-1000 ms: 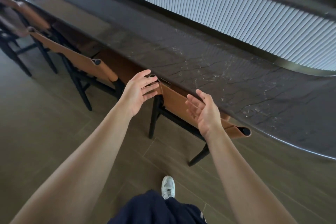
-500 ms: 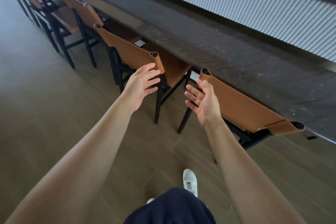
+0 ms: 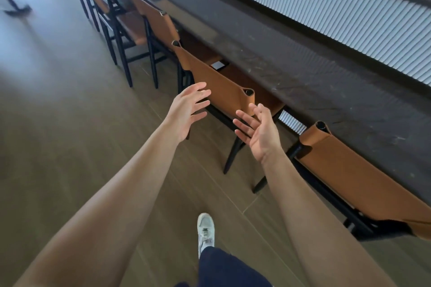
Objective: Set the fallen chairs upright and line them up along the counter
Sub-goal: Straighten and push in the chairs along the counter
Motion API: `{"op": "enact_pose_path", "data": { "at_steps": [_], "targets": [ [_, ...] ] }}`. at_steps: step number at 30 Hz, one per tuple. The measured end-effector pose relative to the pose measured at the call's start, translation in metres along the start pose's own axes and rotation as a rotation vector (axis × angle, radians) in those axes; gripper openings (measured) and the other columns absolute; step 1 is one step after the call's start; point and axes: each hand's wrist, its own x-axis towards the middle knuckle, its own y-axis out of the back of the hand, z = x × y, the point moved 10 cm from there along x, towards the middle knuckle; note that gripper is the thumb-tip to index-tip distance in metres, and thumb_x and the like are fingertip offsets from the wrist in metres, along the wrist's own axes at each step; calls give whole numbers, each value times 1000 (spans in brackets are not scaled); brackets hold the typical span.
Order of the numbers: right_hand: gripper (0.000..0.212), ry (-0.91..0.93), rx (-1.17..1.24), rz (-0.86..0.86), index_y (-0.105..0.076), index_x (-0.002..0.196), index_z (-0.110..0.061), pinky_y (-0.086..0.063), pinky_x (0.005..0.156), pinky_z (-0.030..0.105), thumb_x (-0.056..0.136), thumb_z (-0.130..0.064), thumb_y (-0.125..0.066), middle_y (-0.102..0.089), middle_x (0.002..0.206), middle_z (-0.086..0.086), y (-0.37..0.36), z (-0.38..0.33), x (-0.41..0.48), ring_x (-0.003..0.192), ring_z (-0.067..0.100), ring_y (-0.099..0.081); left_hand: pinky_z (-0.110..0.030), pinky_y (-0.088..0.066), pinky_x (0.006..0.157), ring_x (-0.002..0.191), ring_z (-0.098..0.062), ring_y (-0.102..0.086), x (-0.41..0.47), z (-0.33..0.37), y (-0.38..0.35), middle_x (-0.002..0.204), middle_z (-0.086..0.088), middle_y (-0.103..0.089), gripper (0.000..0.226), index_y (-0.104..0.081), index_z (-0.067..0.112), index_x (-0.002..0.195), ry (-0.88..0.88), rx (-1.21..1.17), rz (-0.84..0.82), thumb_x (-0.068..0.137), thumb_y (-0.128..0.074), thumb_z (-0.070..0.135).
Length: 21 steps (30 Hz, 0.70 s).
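Several upright chairs with tan leather backs and black legs stand in a row along the dark stone counter (image 3: 314,72). The nearest chair (image 3: 363,182) is at the right. The second chair (image 3: 217,81) is right ahead of my hands. Two more chairs (image 3: 154,23) stand further back on the left. My left hand (image 3: 186,112) hovers with fingers spread just left of the second chair's back, not touching it. My right hand (image 3: 258,130) is held palm up, fingers straight, in front of that chair's right post. Both hands hold nothing.
A white ribbed panel (image 3: 338,21) runs behind the counter. A small dark card (image 3: 218,64) lies on the second chair's seat. Wood-look floor (image 3: 70,112) spreads to the left. My white shoe (image 3: 205,230) steps forward below. A dark table foot (image 3: 16,10) shows at far left.
I have walked left along the counter, so the chairs slid right in view and more chairs appeared. Both hands stay raised and empty, now in front of the second chair.
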Motion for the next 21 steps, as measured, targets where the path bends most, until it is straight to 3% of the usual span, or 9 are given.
{"op": "enact_pose_path", "data": {
  "at_steps": [7, 15, 21],
  "targets": [
    [38, -123, 42, 24, -59, 125, -19, -54, 86, 36, 100, -43, -43, -70, 117, 4, -35, -3, 77, 105, 24, -67, -41, -49, 102, 117, -18, -60, 85, 20, 15, 133, 1, -59, 39, -56, 26, 132, 60, 15, 18, 94, -62, 23],
    [40, -234, 78, 80, -59, 125, -13, -53, 86, 38, 100, -41, -44, -71, 115, 7, -60, 0, 147, 105, 26, -67, -49, -47, 102, 123, -23, -53, 166, 12, 31, 144, -1, -48, 58, -37, 31, 147, 222, -73, 101, 95, -56, 15],
    [48, -275, 123, 158, -54, 132, -8, -53, 86, 38, 99, -41, -45, -70, 115, 11, -74, -3, 190, 105, 27, -67, -48, -49, 99, 118, -21, -57, 228, -1, 38, 135, -3, -54, 54, -39, 20, 146, 344, -26, 143, 96, -58, 19]
  ]
}}
